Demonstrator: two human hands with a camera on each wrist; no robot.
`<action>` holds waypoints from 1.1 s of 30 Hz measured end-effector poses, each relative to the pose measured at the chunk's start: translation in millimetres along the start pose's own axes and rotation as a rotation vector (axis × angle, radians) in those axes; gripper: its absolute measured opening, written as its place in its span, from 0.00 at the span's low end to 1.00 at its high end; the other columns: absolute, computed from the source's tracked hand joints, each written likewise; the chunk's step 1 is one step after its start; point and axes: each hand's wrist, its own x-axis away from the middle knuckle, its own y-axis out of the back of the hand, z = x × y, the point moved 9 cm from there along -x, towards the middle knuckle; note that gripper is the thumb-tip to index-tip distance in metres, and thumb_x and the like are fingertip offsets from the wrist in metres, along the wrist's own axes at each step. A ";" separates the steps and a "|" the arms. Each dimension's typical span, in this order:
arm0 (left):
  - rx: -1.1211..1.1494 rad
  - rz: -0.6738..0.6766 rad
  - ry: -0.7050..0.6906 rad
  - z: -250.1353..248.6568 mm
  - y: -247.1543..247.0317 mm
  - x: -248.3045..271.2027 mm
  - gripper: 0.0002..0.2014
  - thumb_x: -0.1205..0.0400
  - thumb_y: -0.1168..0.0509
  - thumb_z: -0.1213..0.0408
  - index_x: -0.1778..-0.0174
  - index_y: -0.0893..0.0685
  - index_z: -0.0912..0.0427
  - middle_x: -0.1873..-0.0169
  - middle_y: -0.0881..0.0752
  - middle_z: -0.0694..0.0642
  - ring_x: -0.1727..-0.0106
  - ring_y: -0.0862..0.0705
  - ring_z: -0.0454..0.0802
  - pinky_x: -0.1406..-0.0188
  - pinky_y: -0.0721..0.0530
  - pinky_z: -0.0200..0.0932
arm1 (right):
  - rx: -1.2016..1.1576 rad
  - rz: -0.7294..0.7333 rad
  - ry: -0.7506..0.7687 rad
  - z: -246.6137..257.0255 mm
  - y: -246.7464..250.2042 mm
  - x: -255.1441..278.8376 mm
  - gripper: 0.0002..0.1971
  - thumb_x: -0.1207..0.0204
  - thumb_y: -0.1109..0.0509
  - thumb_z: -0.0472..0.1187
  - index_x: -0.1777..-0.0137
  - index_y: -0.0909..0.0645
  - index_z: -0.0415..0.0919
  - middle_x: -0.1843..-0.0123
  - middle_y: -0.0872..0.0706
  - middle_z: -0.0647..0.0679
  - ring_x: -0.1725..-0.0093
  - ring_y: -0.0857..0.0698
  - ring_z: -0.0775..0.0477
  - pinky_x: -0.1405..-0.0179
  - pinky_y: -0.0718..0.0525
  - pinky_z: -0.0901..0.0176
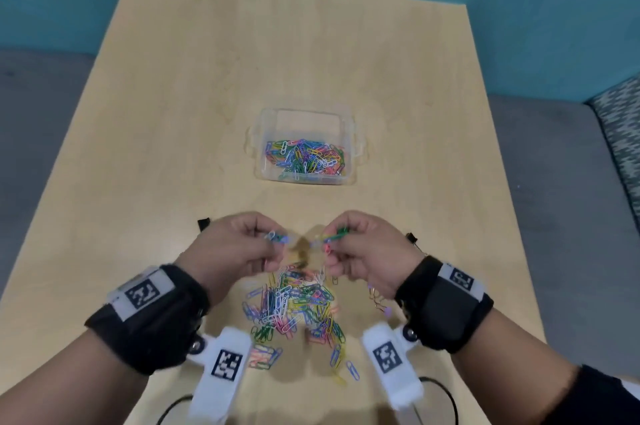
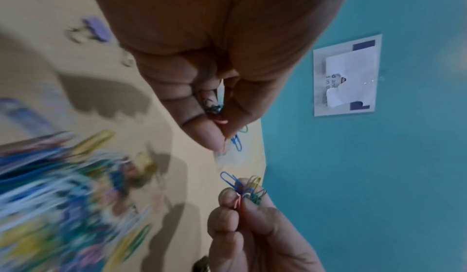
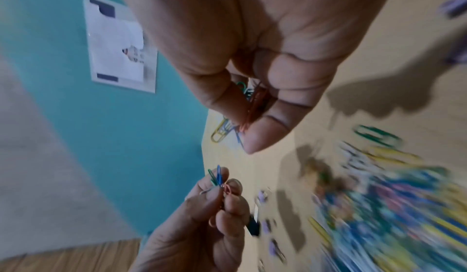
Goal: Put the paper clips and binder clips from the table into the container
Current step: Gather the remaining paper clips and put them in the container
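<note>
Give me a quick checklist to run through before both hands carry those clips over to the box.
1. Left hand pinches paper clips: ok.
2. Right hand pinches paper clips: ok.
3. Clear plastic container open, no lid in the way: ok.
4. Room left in the container: ok, its far half is bare.
5. Grip firm enough that no clip slips out: cannot tell.
6. Table cleared: not ok, a pile of paper clips and a purple binder clip remain.

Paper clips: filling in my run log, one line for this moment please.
left hand: pinches paper clips | right hand: pinches paper clips | container: partly filled | pile: on table
</note>
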 end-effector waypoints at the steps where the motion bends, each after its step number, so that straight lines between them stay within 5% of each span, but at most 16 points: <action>1: -0.007 -0.020 -0.024 -13.2 1.3 -8.1 0.08 0.30 0.29 0.82 0.58 0.17 0.69 0.73 0.18 0.66 0.79 0.21 0.52 0.79 0.23 0.37 | -0.028 -0.020 0.039 15.4 3.1 -5.8 0.12 0.24 0.40 0.18 0.59 0.23 0.34 0.72 0.21 0.36 0.81 0.20 0.50 0.84 0.21 0.65; 5: -0.022 -0.145 -0.156 -71.0 8.5 -43.5 0.09 0.27 0.33 0.85 0.60 0.18 0.67 0.70 0.19 0.65 0.77 0.19 0.52 0.79 0.17 0.38 | 0.017 -0.164 0.166 71.0 19.9 -38.6 0.14 0.24 0.41 0.18 0.61 0.24 0.36 0.72 0.22 0.37 0.80 0.21 0.49 0.81 0.17 0.61; 9: -0.140 -0.204 -0.260 -114.1 0.1 -72.7 0.12 0.27 0.35 0.85 0.65 0.18 0.62 0.67 0.19 0.63 0.70 0.18 0.56 0.61 0.10 0.48 | 0.248 -0.283 0.227 114.9 20.1 -66.3 0.13 0.26 0.40 0.21 0.62 0.23 0.38 0.70 0.20 0.36 0.76 0.19 0.44 0.69 0.10 0.49; 12: -0.320 -0.189 -0.276 -121.7 -5.3 -81.9 0.14 0.26 0.35 0.81 0.52 0.15 0.59 0.55 0.16 0.59 0.60 0.14 0.59 0.48 0.12 0.56 | 0.630 -0.288 0.233 129.3 14.7 -70.9 0.11 0.25 0.36 0.30 0.45 0.18 0.41 0.59 0.14 0.42 0.61 0.15 0.42 0.50 0.13 0.49; 15: -0.609 -0.276 -0.348 -125.5 6.5 -65.7 0.19 0.25 0.36 0.74 0.39 0.16 0.56 0.43 0.15 0.56 0.48 0.14 0.58 0.40 0.17 0.51 | 0.959 -0.376 0.334 131.4 21.9 -50.5 0.17 0.23 0.36 0.36 0.34 0.20 0.40 0.43 0.15 0.43 0.44 0.18 0.41 0.48 0.25 0.59; 18: -0.868 -0.344 -0.432 -107.2 12.2 -31.3 0.22 0.24 0.39 0.73 0.35 0.17 0.55 0.42 0.14 0.55 0.46 0.15 0.56 0.46 0.22 0.41 | 1.079 -0.346 0.354 94.0 19.5 -24.1 0.15 0.25 0.39 0.37 0.40 0.19 0.41 0.43 0.14 0.41 0.43 0.18 0.40 0.52 0.28 0.60; 21: -1.060 -0.154 -0.491 -47.5 -8.0 -7.0 0.24 0.24 0.40 0.73 0.32 0.20 0.56 0.34 0.19 0.54 0.36 0.20 0.53 0.38 0.28 0.37 | 1.216 -0.203 0.241 27.7 7.0 -2.8 0.22 0.25 0.42 0.39 0.32 0.22 0.39 0.34 0.18 0.39 0.36 0.19 0.38 0.39 0.23 0.55; 24: -1.341 0.067 -0.594 20.7 -37.9 7.9 0.25 0.23 0.45 0.72 0.28 0.24 0.59 0.27 0.25 0.58 0.27 0.27 0.58 0.26 0.30 0.46 | 1.351 -0.076 0.251 -29.7 -16.1 17.2 0.20 0.26 0.44 0.35 0.34 0.26 0.40 0.34 0.22 0.42 0.35 0.23 0.39 0.37 0.23 0.50; 28: -1.649 0.191 -0.605 82.8 -45.5 8.2 0.29 0.22 0.56 0.64 0.23 0.33 0.62 0.21 0.34 0.60 0.20 0.38 0.61 0.25 0.33 0.56 | 1.576 -0.060 0.359 -81.8 -28.9 30.1 0.32 0.33 0.39 0.34 0.25 0.31 0.31 0.26 0.27 0.37 0.24 0.30 0.34 0.27 0.26 0.45; 33: -1.535 0.056 -0.680 76.8 -29.1 54.9 0.21 0.24 0.38 0.60 0.34 0.21 0.57 0.35 0.19 0.56 0.34 0.22 0.58 0.41 0.17 0.52 | 1.574 -0.021 0.425 -102.6 -29.9 54.2 0.30 0.27 0.46 0.37 0.23 0.33 0.36 0.27 0.25 0.42 0.26 0.29 0.36 0.32 0.23 0.45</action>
